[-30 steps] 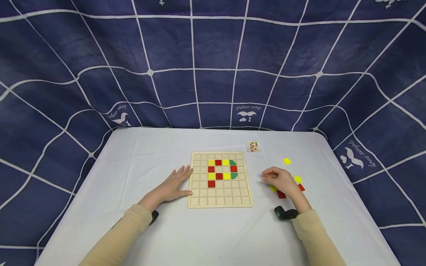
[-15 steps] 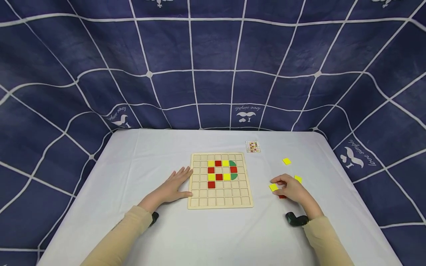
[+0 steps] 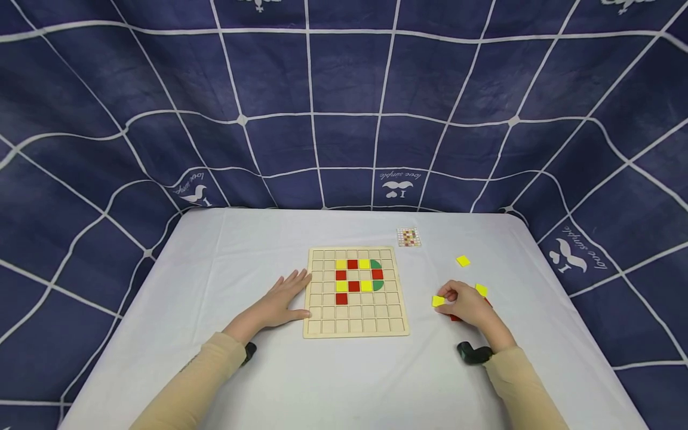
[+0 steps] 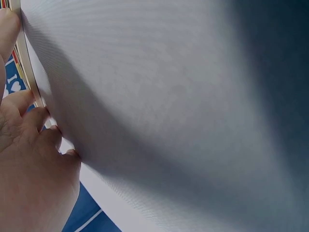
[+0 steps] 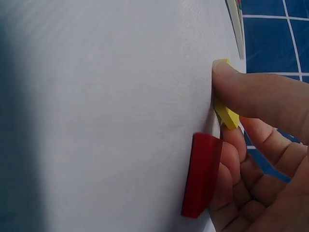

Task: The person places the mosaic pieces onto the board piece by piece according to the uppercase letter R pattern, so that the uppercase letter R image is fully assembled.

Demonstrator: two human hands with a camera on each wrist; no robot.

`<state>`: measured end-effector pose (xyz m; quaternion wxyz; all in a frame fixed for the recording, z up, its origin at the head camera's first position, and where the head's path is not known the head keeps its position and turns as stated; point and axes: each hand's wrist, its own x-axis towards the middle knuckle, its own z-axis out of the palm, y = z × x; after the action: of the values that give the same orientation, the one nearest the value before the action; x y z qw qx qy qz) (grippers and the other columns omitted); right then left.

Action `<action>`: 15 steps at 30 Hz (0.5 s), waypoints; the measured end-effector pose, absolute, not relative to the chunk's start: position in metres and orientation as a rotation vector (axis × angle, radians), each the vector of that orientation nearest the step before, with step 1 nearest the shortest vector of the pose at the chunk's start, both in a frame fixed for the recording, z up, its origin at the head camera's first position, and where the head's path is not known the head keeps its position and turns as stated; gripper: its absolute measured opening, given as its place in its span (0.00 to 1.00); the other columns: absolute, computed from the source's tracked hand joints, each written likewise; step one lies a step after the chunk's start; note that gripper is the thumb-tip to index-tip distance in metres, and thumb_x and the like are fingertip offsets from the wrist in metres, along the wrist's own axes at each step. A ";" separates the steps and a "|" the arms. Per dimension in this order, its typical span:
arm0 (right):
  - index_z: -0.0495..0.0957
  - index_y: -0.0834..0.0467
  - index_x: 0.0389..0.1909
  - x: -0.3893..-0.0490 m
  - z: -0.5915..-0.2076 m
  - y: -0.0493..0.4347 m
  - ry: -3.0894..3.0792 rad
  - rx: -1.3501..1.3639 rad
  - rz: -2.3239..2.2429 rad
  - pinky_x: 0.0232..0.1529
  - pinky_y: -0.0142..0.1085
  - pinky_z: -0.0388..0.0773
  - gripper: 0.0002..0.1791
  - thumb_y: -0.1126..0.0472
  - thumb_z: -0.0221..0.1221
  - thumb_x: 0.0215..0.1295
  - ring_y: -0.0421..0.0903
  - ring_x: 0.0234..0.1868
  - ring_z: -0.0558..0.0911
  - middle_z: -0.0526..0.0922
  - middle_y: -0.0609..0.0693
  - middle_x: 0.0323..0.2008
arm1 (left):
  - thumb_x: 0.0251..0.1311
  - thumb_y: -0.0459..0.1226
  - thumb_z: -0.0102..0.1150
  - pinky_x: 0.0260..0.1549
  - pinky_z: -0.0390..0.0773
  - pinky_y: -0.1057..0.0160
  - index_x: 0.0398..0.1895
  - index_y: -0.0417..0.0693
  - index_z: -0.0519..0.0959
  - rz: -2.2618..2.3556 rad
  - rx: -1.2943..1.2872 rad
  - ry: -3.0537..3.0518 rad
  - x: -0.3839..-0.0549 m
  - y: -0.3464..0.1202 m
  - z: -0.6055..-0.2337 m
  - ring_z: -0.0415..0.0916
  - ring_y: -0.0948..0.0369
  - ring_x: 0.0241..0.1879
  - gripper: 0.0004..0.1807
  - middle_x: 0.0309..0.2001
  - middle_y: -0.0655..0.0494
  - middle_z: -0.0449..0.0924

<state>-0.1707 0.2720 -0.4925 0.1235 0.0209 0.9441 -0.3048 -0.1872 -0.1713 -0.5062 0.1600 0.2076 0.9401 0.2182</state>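
A wooden grid board (image 3: 322,325) lies mid-table, with red, yellow and green tiles set in some of its squares. Against the board's left edge rests my left hand (image 3: 282,303), its fingers spread and straight; the left wrist view shows the fingertips touching that edge. Right of the board, my right hand (image 3: 466,303) pinches a yellow square tile (image 3: 438,301) between thumb and fingers. In the right wrist view the tile appears tilted under the thumb. A red tile (image 5: 202,175) lies on the cloth right beside the curled fingers. My right hand partly hides the red tiles beneath it.
A small printed pattern card (image 3: 409,237) lies behind the board's right corner. One loose yellow tile (image 3: 463,261) sits farther back, and another yellow tile (image 3: 481,290) is just beyond my right hand. A dark blue gridded curtain (image 3: 344,143) hangs around the white table (image 3: 258,239).
My right hand has moved right and a little toward me, and has taken hold of the yellow tile. Most recently the tile has shifted slightly left. My left hand has stayed still.
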 end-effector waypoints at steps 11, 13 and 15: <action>0.79 0.58 0.35 -0.174 -0.489 0.255 2.724 0.006 -1.002 0.27 0.30 0.70 0.11 0.61 0.71 0.55 0.44 0.29 0.73 0.77 0.49 0.28 | 0.56 0.57 0.66 0.77 0.39 0.43 0.78 0.48 0.51 0.627 0.587 2.681 -0.187 -0.171 -0.505 0.37 0.48 0.79 0.53 0.79 0.48 0.44; 0.80 0.58 0.35 -0.176 -0.488 0.248 2.725 -0.003 -1.044 0.26 0.29 0.70 0.11 0.60 0.71 0.56 0.44 0.28 0.73 0.77 0.48 0.28 | 0.56 0.57 0.66 0.77 0.39 0.43 0.78 0.47 0.52 0.630 0.590 2.682 -0.187 -0.171 -0.505 0.37 0.48 0.79 0.53 0.79 0.48 0.45; 0.80 0.58 0.36 -0.178 -0.488 0.238 2.714 -0.008 -1.110 0.27 0.29 0.70 0.10 0.60 0.70 0.57 0.44 0.29 0.73 0.78 0.49 0.28 | 0.56 0.57 0.66 0.77 0.39 0.42 0.78 0.47 0.52 0.631 0.593 2.684 -0.187 -0.171 -0.505 0.37 0.48 0.79 0.53 0.79 0.48 0.45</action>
<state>-0.1783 0.2384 -0.4875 0.1048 -0.0027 0.9205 -0.3764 -0.1865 -0.1707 -0.5049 0.1598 0.2077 0.9394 0.2209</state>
